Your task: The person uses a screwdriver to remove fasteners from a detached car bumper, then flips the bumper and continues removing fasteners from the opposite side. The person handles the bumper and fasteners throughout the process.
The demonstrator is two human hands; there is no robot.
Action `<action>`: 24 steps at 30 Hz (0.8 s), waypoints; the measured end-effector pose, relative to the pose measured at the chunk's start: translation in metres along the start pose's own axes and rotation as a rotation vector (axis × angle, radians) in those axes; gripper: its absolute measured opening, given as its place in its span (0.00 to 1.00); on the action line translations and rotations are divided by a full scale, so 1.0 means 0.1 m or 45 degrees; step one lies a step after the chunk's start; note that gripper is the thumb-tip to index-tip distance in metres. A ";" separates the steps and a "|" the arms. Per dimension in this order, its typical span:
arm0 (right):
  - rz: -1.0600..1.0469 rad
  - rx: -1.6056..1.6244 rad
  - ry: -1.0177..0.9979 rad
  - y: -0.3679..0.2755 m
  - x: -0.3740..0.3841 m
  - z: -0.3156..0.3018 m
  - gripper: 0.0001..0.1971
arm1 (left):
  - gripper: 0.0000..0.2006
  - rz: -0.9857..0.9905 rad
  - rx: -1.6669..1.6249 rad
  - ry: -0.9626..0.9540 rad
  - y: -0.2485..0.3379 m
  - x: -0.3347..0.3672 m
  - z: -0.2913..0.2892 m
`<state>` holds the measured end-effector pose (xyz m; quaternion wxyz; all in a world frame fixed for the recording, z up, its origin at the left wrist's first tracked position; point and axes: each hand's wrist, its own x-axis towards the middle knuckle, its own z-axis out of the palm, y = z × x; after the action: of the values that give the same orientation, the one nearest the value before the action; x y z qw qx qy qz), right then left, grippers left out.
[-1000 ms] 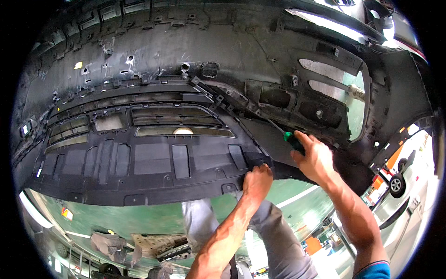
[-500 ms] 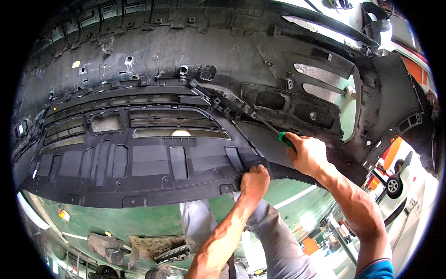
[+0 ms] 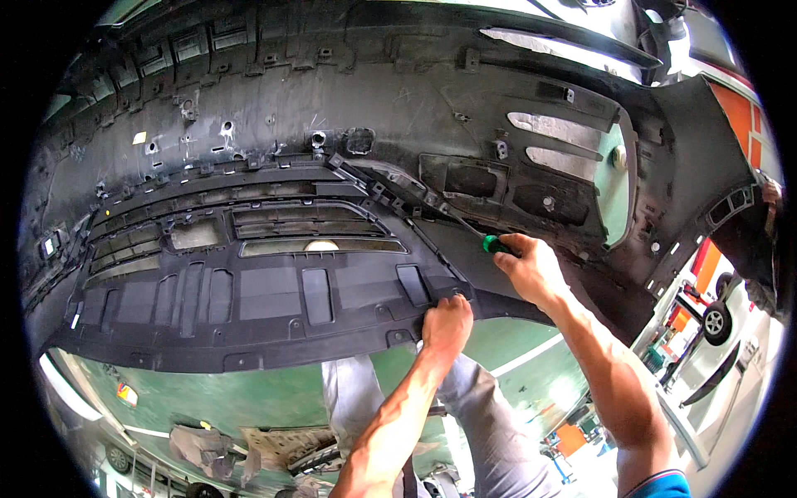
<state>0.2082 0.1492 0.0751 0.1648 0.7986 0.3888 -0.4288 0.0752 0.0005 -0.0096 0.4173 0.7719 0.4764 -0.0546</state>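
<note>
My right hand is wrapped round the green handle of a screwdriver. Its thin shaft points up and left, and the tip lies at the seam beside the black plastic grille panel. Closed in a fist, my left hand grips the lower right edge of that panel. What lies under its fingers is hidden. The panel has slatted openings and rectangular slots, and sits against the inner side of a large black car bumper.
The bumper curves across the upper view, with oblong openings at the right. Below lies a green floor with loose parts, including a tan-grey panel. A white vehicle stands at the far right. My grey trouser legs show below the panel edge.
The whole view has shifted slightly, so the bumper and both hands sit a little further left at the right side. Both hands keep their grips, and the screwdriver stays near the same seam.
</note>
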 end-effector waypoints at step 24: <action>0.165 0.555 -0.126 0.43 -1.04 -0.48 0.27 | 0.14 0.060 -0.076 0.004 -0.02 -0.05 -0.11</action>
<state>0.2332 0.1002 0.1840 0.0344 0.8165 0.2265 -0.5299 0.0668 0.0052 -0.0010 0.4406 0.7701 0.4603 -0.0294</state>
